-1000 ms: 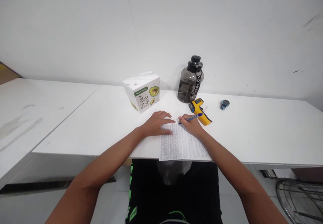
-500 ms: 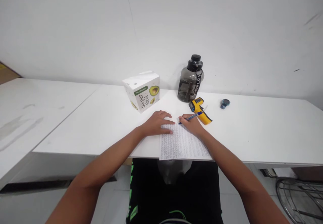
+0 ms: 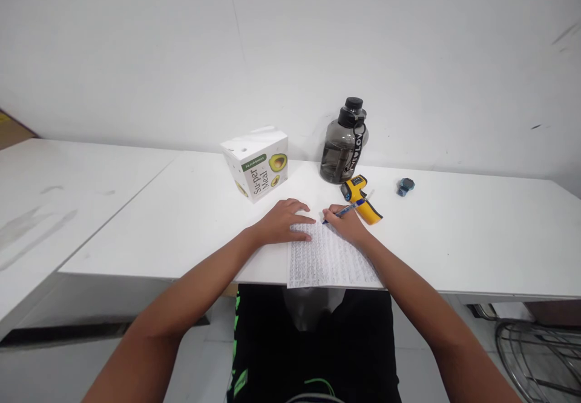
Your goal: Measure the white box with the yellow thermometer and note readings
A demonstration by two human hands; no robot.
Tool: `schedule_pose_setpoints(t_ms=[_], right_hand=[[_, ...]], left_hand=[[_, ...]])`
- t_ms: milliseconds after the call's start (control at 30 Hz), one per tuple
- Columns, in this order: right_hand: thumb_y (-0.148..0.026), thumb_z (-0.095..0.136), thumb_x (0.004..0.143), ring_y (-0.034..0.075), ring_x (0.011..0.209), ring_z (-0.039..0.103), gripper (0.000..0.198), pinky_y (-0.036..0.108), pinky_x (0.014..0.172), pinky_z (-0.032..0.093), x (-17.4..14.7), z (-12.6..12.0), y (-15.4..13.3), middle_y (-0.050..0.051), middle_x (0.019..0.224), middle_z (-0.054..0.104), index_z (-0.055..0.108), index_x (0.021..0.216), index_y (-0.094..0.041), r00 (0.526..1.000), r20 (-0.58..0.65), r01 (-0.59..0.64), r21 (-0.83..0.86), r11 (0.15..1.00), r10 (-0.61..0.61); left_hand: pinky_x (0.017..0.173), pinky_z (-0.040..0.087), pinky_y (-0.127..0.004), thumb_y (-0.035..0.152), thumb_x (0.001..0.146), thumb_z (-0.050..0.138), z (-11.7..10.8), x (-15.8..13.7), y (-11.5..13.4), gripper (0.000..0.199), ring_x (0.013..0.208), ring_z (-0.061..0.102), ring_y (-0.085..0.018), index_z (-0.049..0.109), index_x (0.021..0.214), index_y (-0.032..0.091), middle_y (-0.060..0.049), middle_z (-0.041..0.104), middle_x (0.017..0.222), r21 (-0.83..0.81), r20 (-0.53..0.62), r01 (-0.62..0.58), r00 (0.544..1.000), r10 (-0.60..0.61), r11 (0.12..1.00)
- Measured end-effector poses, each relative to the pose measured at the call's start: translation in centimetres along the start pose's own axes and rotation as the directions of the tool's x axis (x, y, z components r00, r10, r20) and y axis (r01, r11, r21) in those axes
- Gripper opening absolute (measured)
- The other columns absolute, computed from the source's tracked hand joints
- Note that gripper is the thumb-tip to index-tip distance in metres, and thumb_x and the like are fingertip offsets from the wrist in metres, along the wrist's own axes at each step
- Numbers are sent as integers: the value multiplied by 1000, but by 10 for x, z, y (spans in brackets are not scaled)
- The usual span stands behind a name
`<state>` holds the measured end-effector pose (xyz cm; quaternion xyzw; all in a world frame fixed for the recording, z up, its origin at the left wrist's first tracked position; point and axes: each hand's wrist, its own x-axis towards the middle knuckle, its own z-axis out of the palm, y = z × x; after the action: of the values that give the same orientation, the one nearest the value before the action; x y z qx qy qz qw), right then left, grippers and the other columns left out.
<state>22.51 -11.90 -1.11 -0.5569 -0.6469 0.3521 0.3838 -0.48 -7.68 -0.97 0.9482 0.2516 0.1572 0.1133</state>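
Observation:
A sheet of paper (image 3: 327,264) covered in dense rows of writing lies at the table's front edge. My left hand (image 3: 282,221) rests on its upper left part, fingers spread and holding nothing. Between the fingers of my right hand (image 3: 348,224) is a blue pen (image 3: 350,207), tilted, its tip at the upper part of the sheet. Just behind that hand lies a yellow and black infrared thermometer (image 3: 363,200). I cannot make out the separate marks on the paper.
A white box (image 3: 256,167) with avocado pictures stands at the back left of my hands. A dark translucent water bottle (image 3: 338,149) stands near the wall (image 3: 181,58). Further right on the white table (image 3: 476,233) lies a dark wristwatch (image 3: 405,186). A metal rack-like frame (image 3: 540,354) is below, at right.
The view has shifted very slightly. My left hand stays in place on the paper, and my right hand with the pen is nearly unmoved.

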Motion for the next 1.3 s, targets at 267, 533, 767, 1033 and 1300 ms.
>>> schedule_pose_setpoints(t_ms=[267,533,767,1033,1300], right_hand=[[-46,52,83,15,60,46,35,29,61,38,0,0,-2,-2,56,50,54,58,-21,1000,-28,13,-1,1000,-13],[-44,52,83,14,59,44,35,28,59,37,0,1,-1,-3,54,48,52,57,-21,999,-49,10,-19,1000,-11],[-45,50,84,15,60,46,35,28,60,38,0,0,1,-2,55,51,53,58,-21,997,-62,36,-45,998,-39],[-43,51,84,14,58,43,35,28,59,36,1,1,4,-3,54,47,50,57,-22,996,-76,48,-40,998,-50],[-44,54,82,14,57,43,38,28,59,36,1,-5,0,-4,52,42,44,53,-22,996,-76,-33,66,997,38]], left_hand=[[99,38,-44,60,82,66,3,-1,-2,46,119,54,-29,72,117,31,-8,63,130,17,-33,-27,999,28,999],[99,38,-43,61,82,65,4,-1,-3,45,118,54,-28,72,117,33,-6,63,130,19,-34,-21,999,21,1000],[99,39,-44,61,82,66,4,0,-4,45,119,54,-28,72,117,33,-6,63,130,18,-30,-13,999,14,1000],[98,41,-46,60,81,68,5,0,-2,44,118,56,-29,73,115,34,-6,64,129,19,-43,-12,999,12,1000],[85,51,-37,49,86,66,-3,-3,-23,29,95,66,-21,74,96,23,-6,72,102,47,-384,42,923,-21,998]])
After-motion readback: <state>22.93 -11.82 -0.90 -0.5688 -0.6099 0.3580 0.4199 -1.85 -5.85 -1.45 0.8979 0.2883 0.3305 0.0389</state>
